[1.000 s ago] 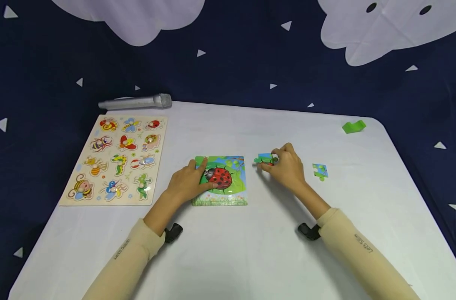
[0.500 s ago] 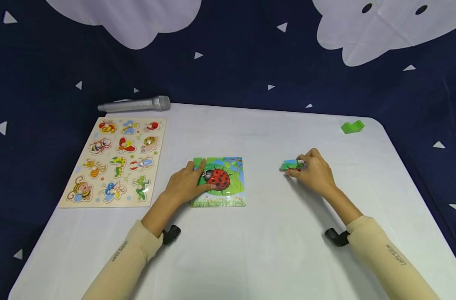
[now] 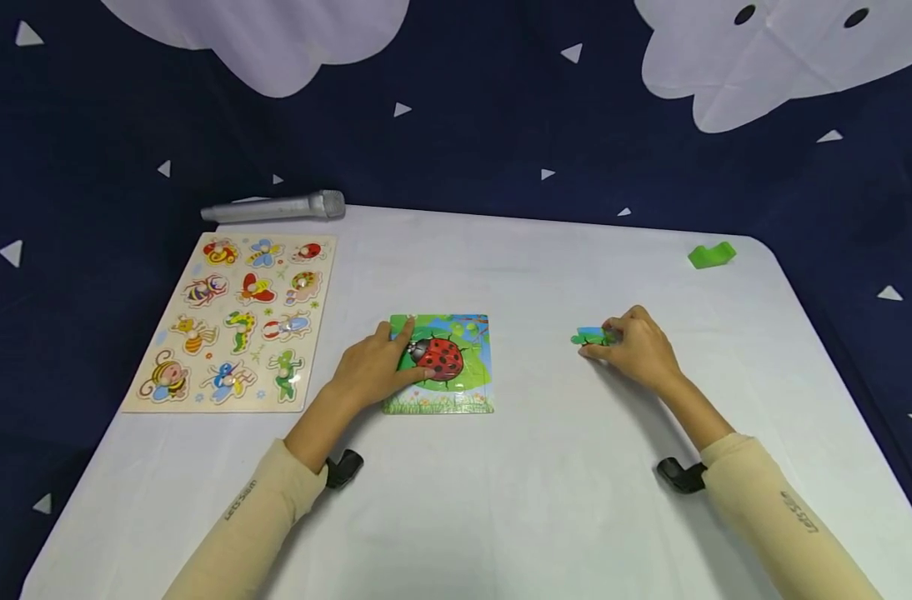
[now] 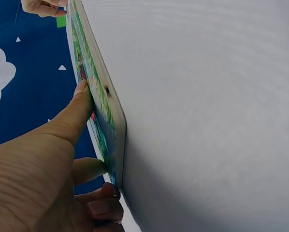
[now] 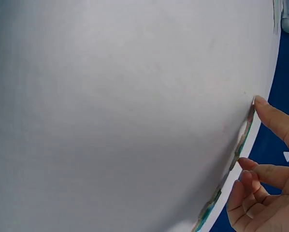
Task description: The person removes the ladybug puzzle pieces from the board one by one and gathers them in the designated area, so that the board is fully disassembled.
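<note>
A square ladybug jigsaw puzzle (image 3: 463, 392) lies on the white table left of centre. My left hand (image 3: 373, 367) rests on its left side, thumb and index finger extended over the picture, the other fingers at its edge. To the right, my right hand (image 3: 639, 354) pinches a small blue and green jigsaw piece (image 3: 591, 335) by thumb and fingertips, low at the tabletop. The right wrist view shows another jigsaw piece (image 5: 208, 212) lying just past those fingers; the hand hides it in the head view.
A wooden insect peg board (image 3: 231, 321) lies at the left, with a silver microphone (image 3: 276, 208) behind it along the far edge. A small green block (image 3: 713, 255) sits near the far right corner. The white table (image 3: 546, 500) meets a dark blue backdrop (image 3: 471, 150).
My right hand has moved to the right along the table with the jigsaw piece, and now covers the other piece in the head view. The left hand has stayed on the puzzle.
</note>
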Demonstrator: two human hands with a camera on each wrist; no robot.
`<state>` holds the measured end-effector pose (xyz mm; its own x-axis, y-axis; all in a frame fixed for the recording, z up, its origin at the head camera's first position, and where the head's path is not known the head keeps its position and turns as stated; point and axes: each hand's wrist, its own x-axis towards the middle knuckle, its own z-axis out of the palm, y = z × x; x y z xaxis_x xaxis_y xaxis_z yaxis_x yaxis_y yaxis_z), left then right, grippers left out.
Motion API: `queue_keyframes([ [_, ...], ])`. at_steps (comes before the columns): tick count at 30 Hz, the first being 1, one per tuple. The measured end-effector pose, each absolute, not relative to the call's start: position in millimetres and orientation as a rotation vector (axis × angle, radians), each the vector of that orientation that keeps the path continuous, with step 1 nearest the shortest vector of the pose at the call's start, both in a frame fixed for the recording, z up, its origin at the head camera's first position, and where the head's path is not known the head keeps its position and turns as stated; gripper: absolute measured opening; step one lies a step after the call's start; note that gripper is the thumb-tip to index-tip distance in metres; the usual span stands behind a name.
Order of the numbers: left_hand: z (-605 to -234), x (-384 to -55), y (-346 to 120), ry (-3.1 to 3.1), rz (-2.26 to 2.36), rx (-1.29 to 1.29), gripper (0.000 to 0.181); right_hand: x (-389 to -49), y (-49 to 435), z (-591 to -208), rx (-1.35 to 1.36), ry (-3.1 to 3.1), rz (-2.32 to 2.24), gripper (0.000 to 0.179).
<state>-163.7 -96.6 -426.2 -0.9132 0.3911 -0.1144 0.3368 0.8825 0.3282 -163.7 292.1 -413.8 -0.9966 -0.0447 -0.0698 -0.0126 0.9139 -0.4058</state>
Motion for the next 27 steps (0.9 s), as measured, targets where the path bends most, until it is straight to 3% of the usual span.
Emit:
queue_keyframes([
  [9,-426.8,-164.9,-114.3,2.799,0.602,0.571,0.09,-168.9,262.1,-402.4,-0.132,2.967,-0.67,0.08],
  [27,-429.4,-166.9,-132.2,2.774,0.638,0.58,0.088,-186.0,109.1,-412.7,-0.703,2.799,-0.772,0.069],
])
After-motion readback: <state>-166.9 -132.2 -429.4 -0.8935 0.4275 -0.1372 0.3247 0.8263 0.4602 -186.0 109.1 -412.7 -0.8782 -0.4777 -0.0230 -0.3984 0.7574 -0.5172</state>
